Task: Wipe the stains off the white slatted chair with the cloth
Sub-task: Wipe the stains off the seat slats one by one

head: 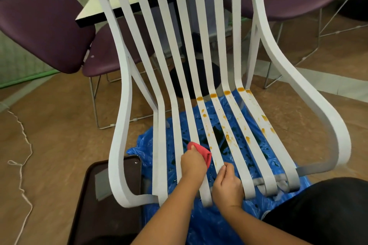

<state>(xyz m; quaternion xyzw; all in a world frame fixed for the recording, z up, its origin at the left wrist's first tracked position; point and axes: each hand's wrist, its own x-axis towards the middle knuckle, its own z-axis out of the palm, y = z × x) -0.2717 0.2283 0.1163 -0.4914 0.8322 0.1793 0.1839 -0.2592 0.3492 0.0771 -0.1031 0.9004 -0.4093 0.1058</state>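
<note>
At centre of view, running from 12 down to 6 o'clock: white slatted chair (pixel 292 77), one piece, curved armrests, long slats that run down the back and forward across the seat. Judged rigid in the frame but springy in the single slats, so a slat may flex under a hard rub; best braced at its front end.

At 9 to 10 o'clock: purple padded chair (pixel 45 26), and a pale table (pixel 93 9) behind the white backrest.

Under the seat, at 6 o'clock: blue plastic sheet (pixel 211 223), crinkled, wet-looking, spread on the wooden floor.

At 7 o'clock: dark tray (pixel 95 215), on the floor, partly behind the chair's left frame.

At 8 o'clock: pale cord (pixel 22 131), loose on the floor.

At 6 o'clock, on the front of the seat:
- Right hand (pixel 228 186), grip closed on the front end of a middle slat, apparently steadying it.
- Left hand (pixel 193 164), just beside the right, grip closed around the cloth.
- Cloth (pixel 201 150), red, bunched, soft and light; pressed onto a slat just left of the stained ones.

At 3 to 4 o'clock of the seat: stains (pixel 227 92), orange blots and drips on the right-hand slats, heaviest at the bend between back and seat. Most remain; wiping is judged barely begun.
</note>
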